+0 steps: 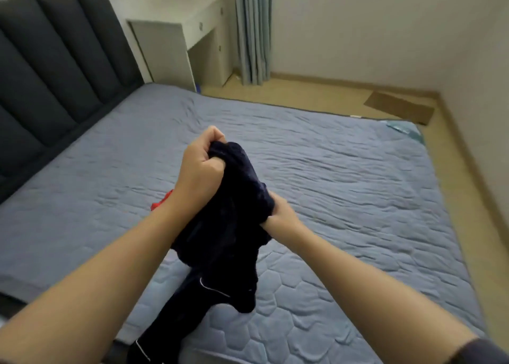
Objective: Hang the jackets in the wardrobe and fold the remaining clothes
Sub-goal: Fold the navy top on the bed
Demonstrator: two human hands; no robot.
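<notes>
Dark garment (225, 242) held above the bed (344, 176)

Left hand (202, 168) gripped its top, right hand (281, 213) clutched lower; it hung toward the person, seemingly bunched.

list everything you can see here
dark garment: one, navy with white piping, bunched above the bed, lower end trailing down
red cloth: one, red, on the bed, mostly hidden behind the left forearm
bed cover: one, blue-grey, quilted, over the mattress
headboard: one, dark grey, left
desk: one, white, past the headboard
curtain: one, grey-blue, beside the desk
cardboard: one, brown, on the floor far right
left hand: one, grips the garment's top
right hand: one, grips the garment lower down
</notes>
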